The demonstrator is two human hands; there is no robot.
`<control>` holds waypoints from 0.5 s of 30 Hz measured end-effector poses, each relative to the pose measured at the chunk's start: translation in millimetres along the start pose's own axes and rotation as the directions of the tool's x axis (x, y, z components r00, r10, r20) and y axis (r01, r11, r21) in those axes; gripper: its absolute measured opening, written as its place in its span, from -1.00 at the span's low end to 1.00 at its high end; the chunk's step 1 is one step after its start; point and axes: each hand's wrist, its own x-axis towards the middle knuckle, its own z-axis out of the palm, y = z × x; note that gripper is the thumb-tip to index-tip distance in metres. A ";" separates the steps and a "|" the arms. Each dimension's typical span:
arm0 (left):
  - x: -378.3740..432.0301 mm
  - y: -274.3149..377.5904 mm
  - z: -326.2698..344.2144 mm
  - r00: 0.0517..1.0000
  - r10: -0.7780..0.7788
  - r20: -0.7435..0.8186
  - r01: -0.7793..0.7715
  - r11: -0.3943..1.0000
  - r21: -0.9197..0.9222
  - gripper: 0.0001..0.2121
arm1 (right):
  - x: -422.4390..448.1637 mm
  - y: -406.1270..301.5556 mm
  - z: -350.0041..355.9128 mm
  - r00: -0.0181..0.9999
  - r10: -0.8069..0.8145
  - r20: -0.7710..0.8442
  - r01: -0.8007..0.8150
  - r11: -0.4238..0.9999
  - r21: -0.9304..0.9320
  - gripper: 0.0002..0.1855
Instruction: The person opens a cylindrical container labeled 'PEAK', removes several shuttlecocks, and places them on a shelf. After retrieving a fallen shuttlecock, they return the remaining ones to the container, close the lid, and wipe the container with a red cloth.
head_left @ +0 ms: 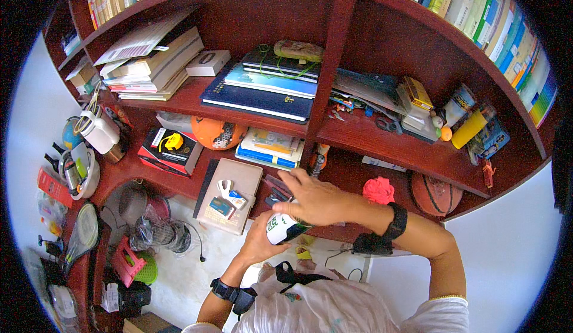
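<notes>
My left hand is wrapped around a dark bottle or jar with a white label, tilted in front of my chest. Over its upper end lies my right hand, its fingers pointing up and left; whether it grips the top cannot be told. Just behind the hands, a dark open case is partly covered by them. To the left lies a beige notebook, bearing small blue and white boxes and a white object like a clip.
A yellow tape measure rests on a black and red box. An orange ball and stacked books sit under the shelf. Right of my hands are a pink crumpled cloth and a basketball. A pink stool stands lower left.
</notes>
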 end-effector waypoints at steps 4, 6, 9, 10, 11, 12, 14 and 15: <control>-1.1 -4.1 -0.4 0.983 -0.137 0.125 0.151 0.983 -0.106 -0.24 | 13.9 17.7 -22.4 0.948 0.062 0.313 -0.153 0.950 0.274 0.12; -0.9 -5.3 0.3 0.975 -0.158 0.156 0.174 0.979 -0.101 -0.22 | 6.9 25.7 -25.2 0.891 0.044 0.451 -0.310 0.785 0.536 0.09; -1.0 -6.7 2.1 0.971 -0.172 0.167 0.193 0.974 -0.116 -0.22 | 3.8 35.8 -13.0 0.871 0.026 0.490 -0.404 0.606 0.685 0.01; -0.7 -7.2 2.4 0.974 -0.173 0.149 0.191 0.974 -0.118 -0.22 | 4.6 38.9 -2.9 0.884 0.039 0.466 -0.405 0.562 0.721 -0.02; 0.8 -7.9 2.7 0.978 -0.165 0.124 0.179 0.977 -0.114 -0.22 | 6.4 45.0 5.1 0.892 0.090 0.443 -0.419 0.531 0.736 -0.05; 1.6 -8.0 4.5 0.979 -0.169 0.112 0.182 0.976 -0.118 -0.22 | 6.5 55.4 10.4 0.945 0.101 0.311 -0.312 0.559 0.768 -0.20; 1.5 -9.6 2.2 0.972 -0.221 0.075 0.228 0.968 -0.100 -0.24 | -3.5 84.8 16.9 0.970 0.216 0.115 -0.220 0.563 0.797 -0.34; 1.4 -10.4 0.7 0.976 -0.210 0.051 0.215 0.969 -0.120 -0.25 | -7.8 99.9 20.9 0.965 0.256 0.054 -0.211 0.638 0.740 -0.38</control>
